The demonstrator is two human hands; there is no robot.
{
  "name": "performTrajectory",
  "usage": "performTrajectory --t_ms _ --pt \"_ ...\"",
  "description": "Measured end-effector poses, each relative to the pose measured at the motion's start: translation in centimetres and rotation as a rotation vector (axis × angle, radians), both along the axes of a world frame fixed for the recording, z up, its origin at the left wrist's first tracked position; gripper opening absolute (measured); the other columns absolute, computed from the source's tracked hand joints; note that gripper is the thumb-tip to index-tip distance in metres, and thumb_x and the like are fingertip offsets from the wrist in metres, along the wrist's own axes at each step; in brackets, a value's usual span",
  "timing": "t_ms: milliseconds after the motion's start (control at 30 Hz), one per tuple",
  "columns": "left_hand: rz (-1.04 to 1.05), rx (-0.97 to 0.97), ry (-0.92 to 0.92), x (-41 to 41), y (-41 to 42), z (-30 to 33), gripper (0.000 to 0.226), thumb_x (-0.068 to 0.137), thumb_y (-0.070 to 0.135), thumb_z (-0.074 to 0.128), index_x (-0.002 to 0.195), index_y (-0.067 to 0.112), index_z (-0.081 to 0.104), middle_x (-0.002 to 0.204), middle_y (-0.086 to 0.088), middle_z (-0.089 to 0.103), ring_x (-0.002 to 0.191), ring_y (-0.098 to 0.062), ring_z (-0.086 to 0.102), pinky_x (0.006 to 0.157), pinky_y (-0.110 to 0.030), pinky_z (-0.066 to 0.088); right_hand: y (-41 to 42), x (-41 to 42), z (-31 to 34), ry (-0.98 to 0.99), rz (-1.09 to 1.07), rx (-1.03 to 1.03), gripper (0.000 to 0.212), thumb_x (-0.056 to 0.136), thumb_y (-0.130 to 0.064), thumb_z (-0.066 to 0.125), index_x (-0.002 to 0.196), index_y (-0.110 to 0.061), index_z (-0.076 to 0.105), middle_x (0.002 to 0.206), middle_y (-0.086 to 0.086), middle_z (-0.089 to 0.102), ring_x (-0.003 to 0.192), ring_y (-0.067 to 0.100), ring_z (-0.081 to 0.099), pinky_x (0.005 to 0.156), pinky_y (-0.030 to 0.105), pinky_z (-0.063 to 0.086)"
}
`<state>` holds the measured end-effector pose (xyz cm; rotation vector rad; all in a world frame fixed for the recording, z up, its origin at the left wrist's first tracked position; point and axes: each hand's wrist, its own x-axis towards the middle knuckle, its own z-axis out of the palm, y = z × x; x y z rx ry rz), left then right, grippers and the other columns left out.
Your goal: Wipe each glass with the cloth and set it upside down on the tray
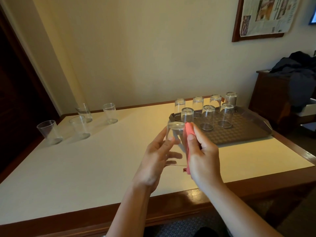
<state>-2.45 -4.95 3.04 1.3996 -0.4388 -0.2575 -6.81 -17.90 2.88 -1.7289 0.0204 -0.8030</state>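
My left hand [157, 158] grips a clear glass [175, 134] above the table, its base turned up and away from me. My right hand [203, 156] holds a pink cloth [188, 132] and presses it against the right side of that glass. Behind the hands lies a dark brown tray [246, 132] with several glasses [208, 117] standing upside down on it in two rows. Several more glasses [79, 127] stand upright on the table at the far left.
The white-topped table [102, 159] has a brown wooden rim and stands against a cream wall. A dark wooden cabinet [273, 103] with dark clothing on it stands at the right. A dark doorway is at the left.
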Motion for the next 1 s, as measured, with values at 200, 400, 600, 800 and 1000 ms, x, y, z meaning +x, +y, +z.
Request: performTrajectory --t_ms 200,400,600,800,1000 --pt "0.203 0.029 -0.023 0.8 0.0 0.3 0.052 0.093 0.065 0.057 0.135 0.036 0.065 0.116 0.004 0.075 0.101 -0.023 0.068 0.088 -0.043 0.051 2.5 -1.9 -1.3 -0.081 0.041 -0.107 0.039 0.103 -0.031 0.045 0.130 -0.059 0.048 0.073 -0.017 0.062 0.043 0.014 0.050 0.040 0.040 0.050" --pt "0.038 0.025 -0.016 0.4 0.6 1.2 0.056 0.097 0.046 0.069 0.149 0.035 0.053 0.122 -0.007 0.074 0.094 -0.026 0.072 0.084 -0.042 0.053 0.4 0.0 0.5 -0.057 -0.034 -0.032 0.037 0.104 -0.025 0.047 0.129 -0.052 0.044 0.108 -0.025 0.065 0.080 0.007 0.067 0.061 0.016 0.053" --pt "0.118 0.006 0.036 1.0 0.3 0.5 0.064 0.094 0.068 0.050 0.151 0.040 0.048 0.127 -0.001 0.071 0.106 -0.026 0.072 0.092 -0.047 0.055 1.9 -0.8 -0.9 -0.104 0.015 -0.137 0.042 0.103 -0.032 0.044 0.124 -0.068 0.044 0.081 -0.021 0.062 0.053 -0.001 0.055 0.051 0.025 0.050" --pt "0.116 -0.088 -0.025 0.9 0.5 0.9 0.047 0.093 0.051 0.063 0.137 0.035 0.066 0.117 0.001 0.074 0.085 -0.023 0.064 0.075 -0.035 0.049 1.4 -0.6 0.7 -0.045 0.057 -0.063 0.041 0.104 -0.028 0.046 0.124 -0.064 0.044 0.092 -0.010 0.071 0.047 0.012 0.057 0.038 0.032 0.050" --pt "0.112 0.052 0.028 1.0 0.5 0.6 0.054 0.092 0.071 0.047 0.144 0.054 0.050 0.124 -0.001 0.074 0.106 -0.031 0.072 0.094 -0.047 0.051 1.6 -0.3 -0.5 -0.055 0.011 -0.093 0.043 0.104 -0.024 0.047 0.130 -0.057 0.044 0.086 -0.025 0.064 0.057 -0.001 0.058 0.053 0.019 0.050"
